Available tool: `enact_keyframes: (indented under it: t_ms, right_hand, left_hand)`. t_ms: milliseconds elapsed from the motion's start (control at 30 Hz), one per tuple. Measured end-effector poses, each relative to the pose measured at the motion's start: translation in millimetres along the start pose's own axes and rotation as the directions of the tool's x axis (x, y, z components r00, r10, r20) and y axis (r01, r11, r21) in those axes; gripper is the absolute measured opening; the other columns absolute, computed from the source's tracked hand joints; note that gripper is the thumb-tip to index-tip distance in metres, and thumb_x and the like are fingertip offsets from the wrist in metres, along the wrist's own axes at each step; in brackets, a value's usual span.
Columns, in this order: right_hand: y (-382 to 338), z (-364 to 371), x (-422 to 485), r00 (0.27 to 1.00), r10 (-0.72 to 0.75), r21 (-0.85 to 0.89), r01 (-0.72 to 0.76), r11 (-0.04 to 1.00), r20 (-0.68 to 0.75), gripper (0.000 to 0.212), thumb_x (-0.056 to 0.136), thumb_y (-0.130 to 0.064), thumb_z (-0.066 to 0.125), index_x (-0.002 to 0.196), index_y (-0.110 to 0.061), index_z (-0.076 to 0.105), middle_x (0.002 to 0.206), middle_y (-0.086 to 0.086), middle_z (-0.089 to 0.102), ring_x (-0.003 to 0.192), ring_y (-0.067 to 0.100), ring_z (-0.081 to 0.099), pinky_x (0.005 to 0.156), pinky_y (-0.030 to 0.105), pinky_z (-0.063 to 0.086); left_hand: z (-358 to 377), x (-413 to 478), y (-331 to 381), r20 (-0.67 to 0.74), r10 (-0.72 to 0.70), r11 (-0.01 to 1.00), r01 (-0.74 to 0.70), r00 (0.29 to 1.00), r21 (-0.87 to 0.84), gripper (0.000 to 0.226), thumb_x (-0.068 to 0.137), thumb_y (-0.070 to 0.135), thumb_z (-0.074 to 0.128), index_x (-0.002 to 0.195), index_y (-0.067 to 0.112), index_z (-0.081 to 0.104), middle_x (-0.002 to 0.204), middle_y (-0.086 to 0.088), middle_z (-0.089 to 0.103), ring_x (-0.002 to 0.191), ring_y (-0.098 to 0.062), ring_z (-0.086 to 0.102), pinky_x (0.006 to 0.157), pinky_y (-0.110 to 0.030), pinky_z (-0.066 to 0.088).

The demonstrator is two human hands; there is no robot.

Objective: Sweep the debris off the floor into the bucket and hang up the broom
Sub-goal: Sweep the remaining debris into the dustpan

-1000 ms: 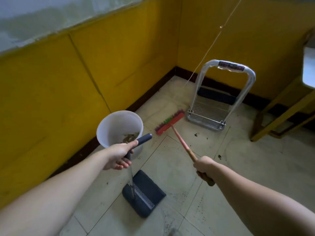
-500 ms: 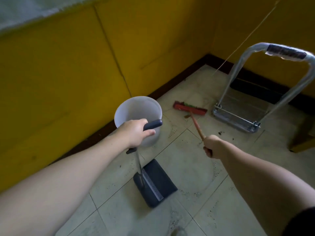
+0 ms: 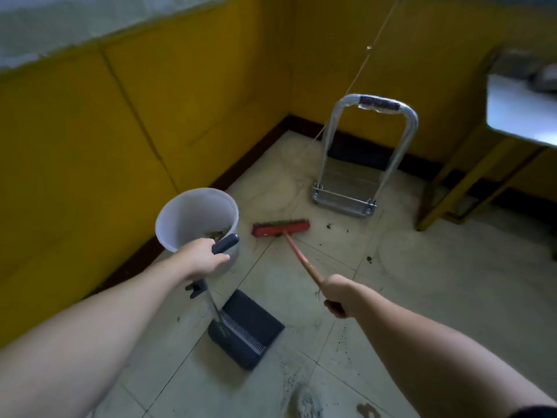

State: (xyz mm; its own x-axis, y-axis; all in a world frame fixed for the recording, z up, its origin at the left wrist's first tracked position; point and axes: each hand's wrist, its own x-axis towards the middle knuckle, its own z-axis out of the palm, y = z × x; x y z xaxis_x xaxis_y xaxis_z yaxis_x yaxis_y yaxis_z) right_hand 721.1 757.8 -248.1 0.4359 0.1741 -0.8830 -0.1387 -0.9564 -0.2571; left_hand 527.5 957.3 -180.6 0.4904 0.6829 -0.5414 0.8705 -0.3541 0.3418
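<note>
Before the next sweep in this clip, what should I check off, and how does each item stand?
1. The right hand grips the broom by its handle: ok.
2. The left hand holds the dustpan by its handle: ok.
3. The bucket stands upright: ok.
4. Dustpan lip flat on the floor: cannot tell.
5. Floor free of debris: not ok, specks lie right of the broom head.
</note>
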Motion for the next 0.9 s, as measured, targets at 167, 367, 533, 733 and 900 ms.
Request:
enact_keyframes:
  t_ms: [167, 367, 533, 733, 900]
  right_hand:
    - [67.1, 17.9, -66.8, 0.985, -0.065, -0.126, 0.044, 0.991, -0.161, 0.021, 0.097, -0.016, 0.035, 0.084, -0.006, 0.048, 0.064, 0.004, 0.046, 0.047, 0.012, 0.036, 0.045, 0.023, 0.029]
    - [146.8, 29.1, -139.8, 0.949, -0.038, -0.280, -0.054, 0.958, -0.314, 0.031, 0.098, -0.010, 0.038, 0.068, -0.008, 0.043, 0.064, 0.003, 0.044, 0.048, 0.012, 0.038, 0.043, 0.021, 0.030]
    - [213.6, 31.7, -178.3, 0.939, 0.016, -0.315, -0.132, 0.940, -0.345, 0.032, 0.099, -0.015, 0.040, 0.068, -0.008, 0.043, 0.065, 0.001, 0.043, 0.048, 0.011, 0.037, 0.041, 0.019, 0.031]
    - [312.5, 34.8, -217.8, 0.911, 0.032, -0.337, -0.185, 0.923, -0.412, 0.032, 0.099, -0.016, 0.042, 0.069, -0.008, 0.045, 0.066, 0.001, 0.043, 0.051, 0.010, 0.038, 0.044, 0.018, 0.033]
    - [406.2, 41.8, -259.8, 0.932, 0.114, -0.307, -0.226, 0.924, -0.344, 0.023, 0.099, -0.020, 0.042, 0.082, -0.006, 0.050, 0.068, 0.001, 0.045, 0.050, 0.009, 0.037, 0.042, 0.017, 0.032]
  left_hand:
    - [7.6, -48.0, -19.5, 0.068, 0.078, 0.995, -0.073, 0.995, -0.065, 0.018, 0.091, 0.027, 0.059, 0.096, 0.010, 0.057, 0.094, -0.016, 0.064, 0.085, -0.028, 0.063, 0.078, -0.039, 0.052]
    - [37.0, -114.9, -19.1, 0.098, 0.203, 0.978, -0.206, 0.974, 0.014, 0.022, 0.092, 0.031, 0.058, 0.088, 0.011, 0.050, 0.074, -0.007, 0.053, 0.063, -0.017, 0.051, 0.052, -0.028, 0.038]
    - [57.4, -163.3, -9.1, 0.142, 0.279, 0.951, -0.293, 0.950, 0.097, 0.027, 0.094, 0.037, 0.055, 0.087, 0.011, 0.051, 0.074, -0.005, 0.052, 0.064, -0.017, 0.051, 0.055, -0.027, 0.037]
    - [105.0, -225.0, -10.5, 0.155, 0.290, 0.944, -0.309, 0.944, 0.117, 0.036, 0.091, 0.042, 0.058, 0.095, 0.006, 0.057, 0.076, -0.009, 0.057, 0.068, -0.022, 0.055, 0.062, -0.031, 0.042]
    - [151.8, -291.7, -5.8, 0.138, 0.295, 0.944, -0.310, 0.946, 0.108, 0.038, 0.094, 0.048, 0.049, 0.086, 0.011, 0.052, 0.070, -0.007, 0.058, 0.062, -0.020, 0.056, 0.059, -0.030, 0.042]
